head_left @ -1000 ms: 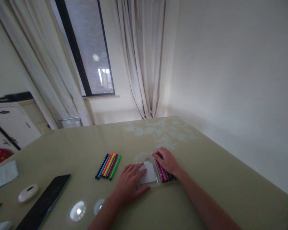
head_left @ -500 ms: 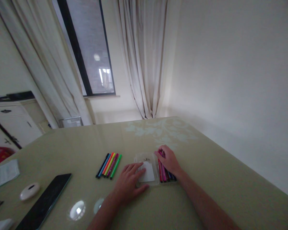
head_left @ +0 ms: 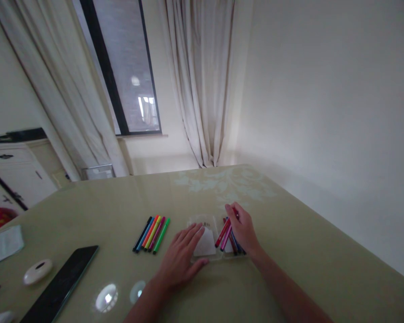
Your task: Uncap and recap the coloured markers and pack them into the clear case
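My left hand [head_left: 185,251] lies with its fingers spread on the clear plastic lid [head_left: 218,256] of a marker case, over a white paper insert [head_left: 206,244]. My right hand [head_left: 243,226] is closed on a red marker [head_left: 222,234], which slants down to the left across the case's hinge side. A pink marker [head_left: 226,238] slants alongside it; whether the fingers grip that one too, I cannot tell. Beneath, several dark red and blue markers [head_left: 236,247] lie in the case's right half, partly hidden by my right hand.
Left of the case, several coloured markers [head_left: 152,234] lie in a row on the table [head_left: 117,206]. Farther left are a black tablet-like slab [head_left: 62,280], a white oval object [head_left: 38,272] and a pale packet [head_left: 5,246]. A wall [head_left: 323,134] borders the table's right side.
My right hand has lifted the red marker out of its place, tilting it leftward. The pink marker has tilted as well, and white shows between the markers. My left hand has barely moved.
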{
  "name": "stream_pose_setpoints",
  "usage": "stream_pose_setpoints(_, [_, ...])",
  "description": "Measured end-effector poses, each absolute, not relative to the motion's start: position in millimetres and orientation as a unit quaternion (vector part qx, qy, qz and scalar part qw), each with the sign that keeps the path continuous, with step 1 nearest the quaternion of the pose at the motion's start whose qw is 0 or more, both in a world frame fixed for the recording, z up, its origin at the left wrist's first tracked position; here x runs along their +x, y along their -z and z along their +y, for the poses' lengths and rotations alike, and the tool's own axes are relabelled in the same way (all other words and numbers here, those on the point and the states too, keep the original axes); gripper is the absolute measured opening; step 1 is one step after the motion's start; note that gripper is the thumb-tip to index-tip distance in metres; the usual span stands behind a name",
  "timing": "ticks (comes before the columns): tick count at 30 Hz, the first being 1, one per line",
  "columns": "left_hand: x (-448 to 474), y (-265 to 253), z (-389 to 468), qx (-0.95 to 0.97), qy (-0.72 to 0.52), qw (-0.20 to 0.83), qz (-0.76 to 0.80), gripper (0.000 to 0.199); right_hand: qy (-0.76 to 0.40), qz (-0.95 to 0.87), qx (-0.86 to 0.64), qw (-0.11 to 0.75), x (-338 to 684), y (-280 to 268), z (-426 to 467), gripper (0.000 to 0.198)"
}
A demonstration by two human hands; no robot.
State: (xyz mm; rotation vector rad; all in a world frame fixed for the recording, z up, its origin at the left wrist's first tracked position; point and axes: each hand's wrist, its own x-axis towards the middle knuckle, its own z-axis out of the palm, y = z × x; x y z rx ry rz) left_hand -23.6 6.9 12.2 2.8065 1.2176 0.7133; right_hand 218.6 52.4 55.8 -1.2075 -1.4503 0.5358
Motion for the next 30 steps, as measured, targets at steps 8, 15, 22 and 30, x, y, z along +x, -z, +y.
stream_pose_setpoints(8, [-4,-7,2,0.849,-0.188,-0.091,0.486,0.054,-0.461,-0.642,-0.397,0.466,169,-39,23,0.039])
stream_pose_setpoints(15, [-41,-10,19,0.724,-0.139,-0.129,0.663,0.056,-0.26,-0.64,-0.517,0.506,221,-41,61,0.036])
stream_pose_setpoints(22, [-56,-18,19,0.699,-0.083,-0.165,0.691,0.041,-0.065,-0.735,-0.59,0.326,245,-19,81,0.028])
stream_pose_setpoints(30, [-78,-11,26,0.616,-0.111,-0.161,0.763,0.046,-0.004,-0.766,-0.592,0.251,237,-16,77,0.026])
